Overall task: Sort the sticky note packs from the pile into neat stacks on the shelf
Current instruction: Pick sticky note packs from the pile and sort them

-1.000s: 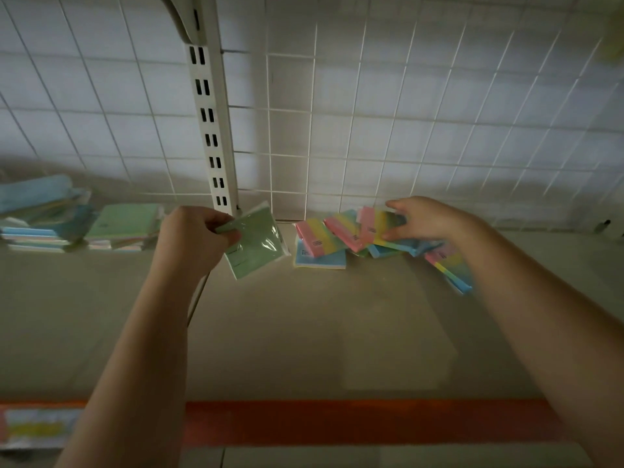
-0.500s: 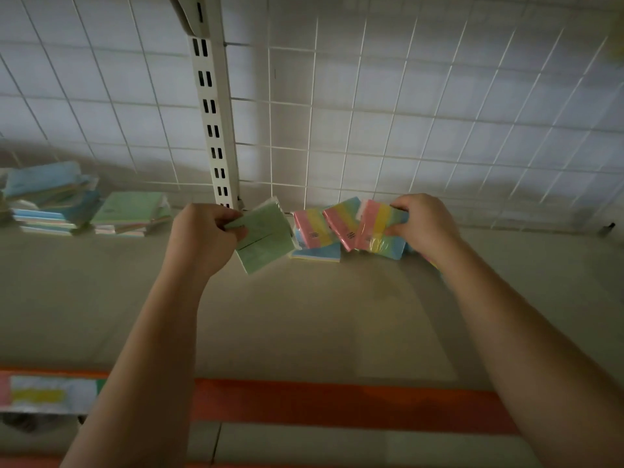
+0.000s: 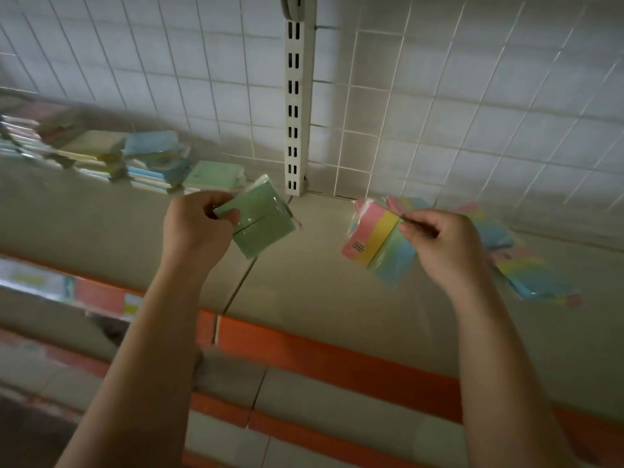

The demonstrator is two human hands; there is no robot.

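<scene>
While both forearms are reaching in over the orange front strip of the shelf [image 3: 337, 359], each hand is carrying its own pack above the beige shelf board [image 3: 304, 292]. Taking the white slotted upright post [image 3: 293, 106] as the landmark: the left hand [image 3: 196, 231] is hovering just below and left of the post's foot, its grip pinching a corner of a flat, square, plastic-wrapped green sticky note pack [image 3: 263, 224], which is tilting down to the right. The right hand [image 3: 442, 248] is hanging below and right of the post, thumb and curled fingers pinching the upper right edge of a wrapped pack striped pink, yellow and blue [image 3: 378, 244]; its stripes are running steeply, leaning right toward the top.

Beyond the right hand, further right of the post, the loose pile of multicoloured wrapped packs [image 3: 526, 275] is lying scattered on the board. Left of the post, against the white wire grid back panel [image 3: 472, 113], the sorted stacks are standing: a low green stack [image 3: 216, 175] nearest the post, then a blue-topped stack [image 3: 157, 160], then a pale yellow-topped stack [image 3: 98, 153], with blurred packs beyond.

The green stack is lying just up and left of the left hand, so that hand looks the nearer for setting down; the green pack probably needs levelling first. Where the striped pack belongs, I cannot tell.
</scene>
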